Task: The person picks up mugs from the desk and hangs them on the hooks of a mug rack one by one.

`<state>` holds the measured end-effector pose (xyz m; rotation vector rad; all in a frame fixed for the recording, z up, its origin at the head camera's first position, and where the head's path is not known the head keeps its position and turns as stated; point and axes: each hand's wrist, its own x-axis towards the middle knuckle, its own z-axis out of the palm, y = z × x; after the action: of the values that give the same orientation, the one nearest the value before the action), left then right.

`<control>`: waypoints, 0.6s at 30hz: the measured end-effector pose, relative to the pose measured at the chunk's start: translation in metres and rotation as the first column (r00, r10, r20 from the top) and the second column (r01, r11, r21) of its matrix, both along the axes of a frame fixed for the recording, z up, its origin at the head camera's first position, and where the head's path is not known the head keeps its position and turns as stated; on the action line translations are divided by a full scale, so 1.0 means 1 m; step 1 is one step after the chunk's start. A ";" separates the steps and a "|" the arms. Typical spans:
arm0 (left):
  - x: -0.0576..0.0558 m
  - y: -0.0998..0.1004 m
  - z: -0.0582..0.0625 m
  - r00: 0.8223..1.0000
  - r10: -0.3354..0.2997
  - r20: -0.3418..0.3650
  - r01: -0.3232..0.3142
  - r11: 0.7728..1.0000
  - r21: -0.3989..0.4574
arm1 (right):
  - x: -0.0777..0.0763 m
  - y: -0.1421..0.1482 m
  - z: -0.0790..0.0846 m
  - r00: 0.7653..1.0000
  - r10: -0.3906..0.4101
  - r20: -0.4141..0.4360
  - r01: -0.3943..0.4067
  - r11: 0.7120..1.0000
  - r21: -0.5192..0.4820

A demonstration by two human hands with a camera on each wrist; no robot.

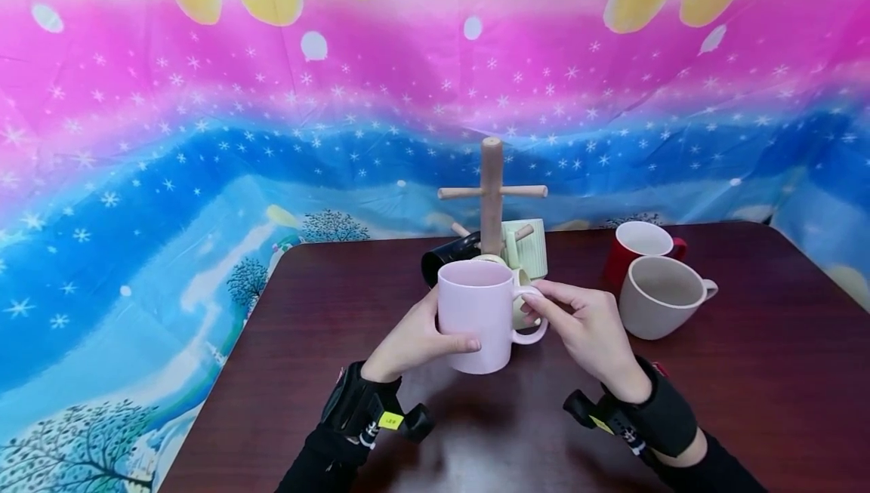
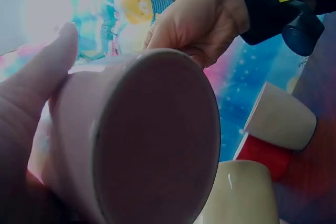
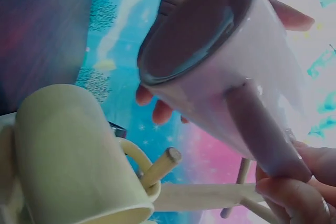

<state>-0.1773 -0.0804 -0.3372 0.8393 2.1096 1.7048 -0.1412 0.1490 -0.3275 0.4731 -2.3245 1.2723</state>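
A pink mug [image 1: 476,323] is held upright in the air, in front of a wooden mug tree [image 1: 492,206]. My left hand [image 1: 413,338] grips its body from the left, thumb across the front. My right hand [image 1: 590,331] pinches the mug's handle between thumb and fingers. In the right wrist view a pale yellow mug [image 3: 73,150] hangs by its handle on a lower peg; the pink mug hides most of it from the head view. A black mug [image 1: 440,257] and a light green ribbed mug [image 1: 533,245] are at the tree's other lower pegs.
On the table [image 1: 768,372] to the right stand a beige mug [image 1: 652,310] and, behind it, a red mug [image 1: 616,255] with a white inside. Two upper pegs [image 1: 523,191] of the tree bear no mug. A printed cloth [image 1: 381,100] hangs behind the table.
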 end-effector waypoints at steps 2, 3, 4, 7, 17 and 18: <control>0.001 0.003 0.000 0.999 0.034 0.013 -0.034 0.999 0.018 | 0.000 -0.001 0.001 1.000 -0.007 0.017 0.007 1.000 0.002; 0.002 0.004 0.000 0.998 0.058 0.021 -0.058 0.998 0.021 | 0.000 -0.002 0.002 1.000 -0.011 0.027 0.011 1.000 0.003; 0.003 0.005 0.000 0.996 0.080 0.028 -0.081 0.996 0.024 | 0.000 -0.002 0.003 0.999 -0.015 0.040 0.015 1.000 0.007; 0.006 0.007 0.000 0.988 0.147 0.038 -0.148 0.989 0.021 | 0.000 -0.002 0.004 0.997 -0.017 0.076 0.016 1.000 0.020; 0.006 0.005 -0.002 0.979 0.143 0.146 -0.161 0.979 0.122 | -0.003 0.008 0.010 0.972 -0.024 0.235 0.019 1.000 0.022; 0.004 0.003 -0.002 0.977 0.134 0.166 -0.160 0.975 0.157 | -0.004 0.011 0.011 0.968 -0.024 0.248 0.023 1.000 0.007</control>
<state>-0.1730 -0.0773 -0.3393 0.5845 1.9889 1.9797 -0.1456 0.1597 -0.3162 0.3006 -2.5289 1.3850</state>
